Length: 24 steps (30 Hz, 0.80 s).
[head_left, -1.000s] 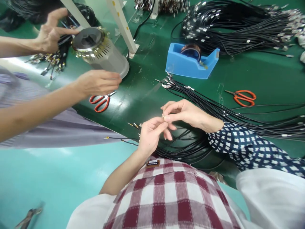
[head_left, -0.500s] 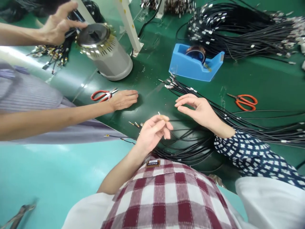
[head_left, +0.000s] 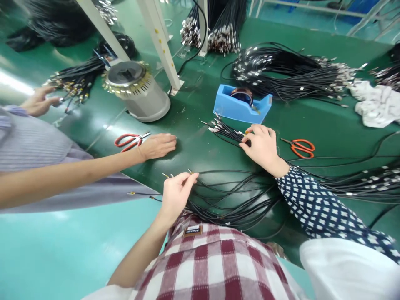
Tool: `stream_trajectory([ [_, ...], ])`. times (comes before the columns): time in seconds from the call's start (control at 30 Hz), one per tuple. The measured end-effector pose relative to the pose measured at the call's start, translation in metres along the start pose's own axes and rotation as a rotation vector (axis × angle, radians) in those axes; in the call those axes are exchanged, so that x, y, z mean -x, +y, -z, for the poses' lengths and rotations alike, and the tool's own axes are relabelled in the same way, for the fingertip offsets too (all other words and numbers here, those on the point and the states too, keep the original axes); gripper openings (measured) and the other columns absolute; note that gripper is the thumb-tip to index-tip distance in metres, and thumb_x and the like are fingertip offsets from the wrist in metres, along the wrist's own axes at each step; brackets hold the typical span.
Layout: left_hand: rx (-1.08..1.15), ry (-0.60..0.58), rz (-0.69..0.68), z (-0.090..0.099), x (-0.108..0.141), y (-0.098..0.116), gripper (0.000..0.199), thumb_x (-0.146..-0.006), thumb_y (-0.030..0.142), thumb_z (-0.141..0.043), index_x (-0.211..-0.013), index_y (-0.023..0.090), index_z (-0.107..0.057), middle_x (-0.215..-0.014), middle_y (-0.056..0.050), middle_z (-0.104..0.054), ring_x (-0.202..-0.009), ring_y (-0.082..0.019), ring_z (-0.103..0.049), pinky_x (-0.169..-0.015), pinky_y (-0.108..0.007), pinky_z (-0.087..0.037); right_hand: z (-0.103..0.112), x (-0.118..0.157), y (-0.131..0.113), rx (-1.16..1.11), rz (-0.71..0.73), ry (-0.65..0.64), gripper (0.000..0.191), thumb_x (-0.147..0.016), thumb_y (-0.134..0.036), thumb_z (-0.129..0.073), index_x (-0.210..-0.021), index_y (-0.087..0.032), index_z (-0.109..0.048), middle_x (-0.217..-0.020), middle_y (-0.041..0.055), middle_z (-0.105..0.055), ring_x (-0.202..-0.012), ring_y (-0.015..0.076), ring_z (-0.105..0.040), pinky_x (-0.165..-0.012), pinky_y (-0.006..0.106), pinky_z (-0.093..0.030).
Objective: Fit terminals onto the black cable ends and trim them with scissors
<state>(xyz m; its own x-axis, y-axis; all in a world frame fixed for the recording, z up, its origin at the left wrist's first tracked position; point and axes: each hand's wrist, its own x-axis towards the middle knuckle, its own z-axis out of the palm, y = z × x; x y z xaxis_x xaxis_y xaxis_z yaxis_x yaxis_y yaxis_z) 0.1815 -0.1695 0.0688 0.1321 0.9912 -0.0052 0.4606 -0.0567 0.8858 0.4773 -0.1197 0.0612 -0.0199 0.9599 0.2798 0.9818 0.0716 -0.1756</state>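
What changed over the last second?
Left hand still pinches a cable end. Right hand moved from there out to the upper cable bundle; grip unclear. Co-worker's near hand left the grey machine for the table by the red-handled cutters; far hand left its top for the far-left cables. Blue tape dispenser and orange-handled scissors stayed put.

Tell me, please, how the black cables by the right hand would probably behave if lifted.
The black cables would probably flop and sag, being long, thin and gently curved. They may slide apart, as their ends fan out unevenly near the blue tape dispenser. Each strand is likely light, looking so slim.
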Motion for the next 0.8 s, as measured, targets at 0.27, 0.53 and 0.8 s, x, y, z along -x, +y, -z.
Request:
stream_trajectory([
  [0.27,0.398,-0.120,0.046,-0.010,-0.023,0.024,0.023,-0.089,0.036,-0.066,-0.099,0.017,-0.073,-0.077,-0.003,-0.070,-0.054,-0.011,-0.055,-0.056,-0.024,-0.043,0.032,0.032,-0.022,-0.224,0.123,0.207,0.010,-0.086,-0.028,-0.066,-0.078,-0.022,-0.064,-0.121,0.0088,-0.068,-0.133,0.0319,-0.052,-0.110,0.053,-0.035],
  [0.53,1.080,-0.174,0.127,-0.041,-0.051,0.046,0.031,-0.089,0.045,-0.067,-0.100,0.016,-0.065,-0.067,0.001,-0.064,-0.061,-0.012,-0.061,-0.073,-0.031,-0.053,0.038,0.069,-0.042,-0.391,0.259,0.012,0.009,-0.085,-0.032,-0.071,-0.087,-0.027,-0.064,-0.124,0.0068,-0.069,-0.132,0.0339,-0.053,-0.114,0.061,-0.026],
  [0.8,1.153,-0.308,0.316,-0.034,-0.024,0.039,0.018,-0.084,0.030,-0.075,-0.089,0.016,-0.064,-0.053,0.009,-0.032,-0.047,-0.004,-0.026,-0.049,-0.018,-0.026,0.063,0.030,-0.048,-1.484,-0.298,-0.366,0.011,-0.090,-0.033,-0.066,-0.096,-0.024,-0.064,-0.107,0.0045,-0.075,-0.107,0.0215,-0.068,-0.103,0.040,-0.046],
])
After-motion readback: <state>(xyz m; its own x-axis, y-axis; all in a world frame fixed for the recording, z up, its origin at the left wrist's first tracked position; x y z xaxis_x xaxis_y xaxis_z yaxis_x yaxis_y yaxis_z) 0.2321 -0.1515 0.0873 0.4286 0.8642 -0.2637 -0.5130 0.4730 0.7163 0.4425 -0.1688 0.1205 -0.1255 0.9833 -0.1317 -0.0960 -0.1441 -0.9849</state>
